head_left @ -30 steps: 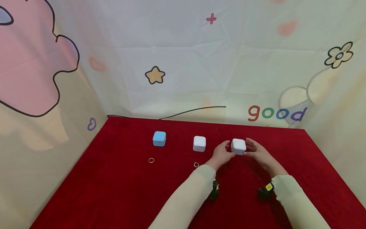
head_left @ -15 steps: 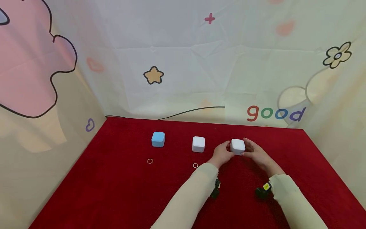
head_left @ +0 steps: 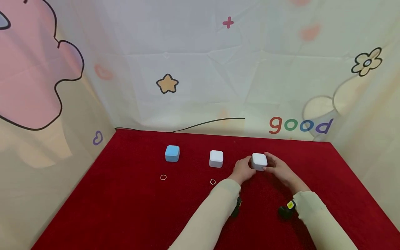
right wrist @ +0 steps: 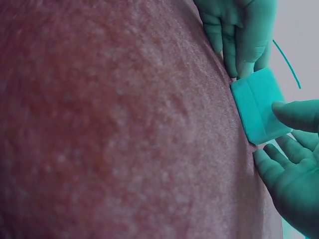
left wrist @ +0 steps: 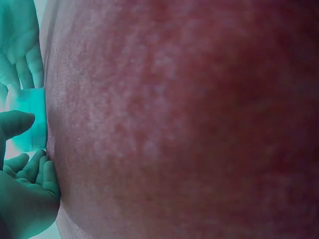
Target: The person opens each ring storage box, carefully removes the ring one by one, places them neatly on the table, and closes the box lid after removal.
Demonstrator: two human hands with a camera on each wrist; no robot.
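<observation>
1. The left hand (head_left: 243, 170) grips the left side of a small white rounded-corner box (head_left: 259, 161).
2. The right hand (head_left: 282, 173) holds the opposite side, its thumb at the near right corner and its fingers reaching toward the back.
3. The held box is upright on the red cloth (head_left: 131, 208), toward the far right of the surface. Its flat top faces up and one side faces the wearer, the near edge slanting slightly downward to the right. Top and sides look nearly square, so a long axis cannot be told.
4. Both forearms wear pale sleeves (head_left: 207, 217); a black wrist device (head_left: 285, 212) with a yellow label sits by the right cuff.
5. Left of the hands stands a second white box (head_left: 216, 159), with a small open-looking ring (head_left: 213, 182) in front.
6. Farther left are a light-blue box (head_left: 172, 153) and, before it, a thin gold ring (head_left: 163, 177).
7. Behind hangs a pale printed curtain (head_left: 193, 69) reading "good".
</observation>
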